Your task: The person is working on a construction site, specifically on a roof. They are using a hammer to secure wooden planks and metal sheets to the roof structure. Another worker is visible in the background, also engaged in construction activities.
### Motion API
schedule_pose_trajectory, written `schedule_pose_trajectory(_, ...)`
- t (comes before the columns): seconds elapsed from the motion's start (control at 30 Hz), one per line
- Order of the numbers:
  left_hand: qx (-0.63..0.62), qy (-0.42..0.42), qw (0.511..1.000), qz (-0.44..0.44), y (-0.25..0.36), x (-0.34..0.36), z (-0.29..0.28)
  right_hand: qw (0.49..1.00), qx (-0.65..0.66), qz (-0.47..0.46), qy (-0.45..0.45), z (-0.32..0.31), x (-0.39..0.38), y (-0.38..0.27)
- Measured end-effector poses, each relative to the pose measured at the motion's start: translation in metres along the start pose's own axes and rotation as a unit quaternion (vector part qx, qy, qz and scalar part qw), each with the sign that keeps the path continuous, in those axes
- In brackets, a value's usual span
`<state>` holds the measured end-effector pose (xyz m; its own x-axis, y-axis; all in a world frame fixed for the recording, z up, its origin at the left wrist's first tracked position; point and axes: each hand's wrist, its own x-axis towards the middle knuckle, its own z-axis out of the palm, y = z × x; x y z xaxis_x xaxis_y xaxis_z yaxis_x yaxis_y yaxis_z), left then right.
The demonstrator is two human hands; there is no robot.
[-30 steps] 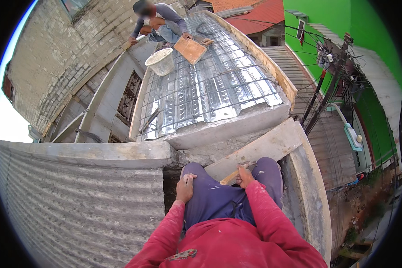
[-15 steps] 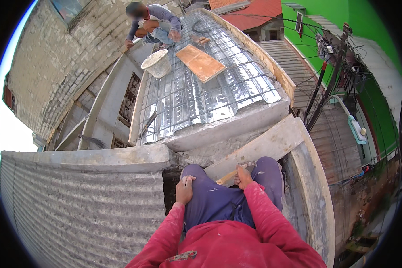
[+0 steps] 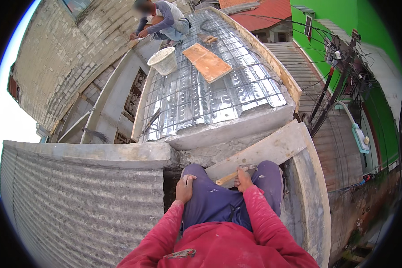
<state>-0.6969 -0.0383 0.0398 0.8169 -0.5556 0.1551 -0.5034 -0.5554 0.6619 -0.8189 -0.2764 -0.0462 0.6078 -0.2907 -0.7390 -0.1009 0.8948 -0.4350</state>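
Note:
My left hand [image 3: 184, 188] rests on my left knee, its fingers curled closed. What lies inside them, if anything, is hidden. Between my knees, my right hand [image 3: 243, 179] grips a wooden-handled tool [image 3: 226, 179]. The pale handle points left from my fist, and a greyish end shows by the right knee, too small to make out clearly. Just beyond my hands lies a grey, cement-stained board [image 3: 272, 151], slanting up to the right.
Ahead, a shiny corrugated metal deck [image 3: 210, 105] carries a rebar grid, an orange board [image 3: 207, 62] and a cement-stained bucket [image 3: 164, 61]. A co-worker [image 3: 163, 22] squats at the far left. Corrugated roofing [image 3: 80, 201] lies left; a cable-laden pole [image 3: 339, 78] stands right.
The co-worker has leaned left, bringing both hands together at the wall's top edge; one was over the deck before. My view has shifted slightly, while my hands keep their places.

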Motion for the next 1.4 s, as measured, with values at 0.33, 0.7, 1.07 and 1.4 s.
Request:
schedule_pose_trajectory(0.33, -0.032, -0.005, 0.999, -0.012, -0.011, -0.002, -0.002, 1.0, -0.002, 0.011, -0.015, -0.011, 0.005, 0.003)
schedule_pose_trajectory(0.7, -0.098, 0.045, 0.994, -0.021, -0.003, 0.038, -0.043, 0.994, -0.006, -0.106, -0.014, -0.045, -0.023, 0.009)
schedule_pose_trajectory(1.07, -0.167, 0.011, 0.984, -0.052, -0.005, 0.028, -0.008, 0.983, 0.009, -0.072, 0.17, -0.043, -0.034, 0.001)
schedule_pose_trajectory(1.4, -0.227, 0.014, 0.968, -0.102, 0.036, 0.018, 0.007, 0.782, -0.521, -0.089, 0.329, -0.204, 0.062, 0.04)
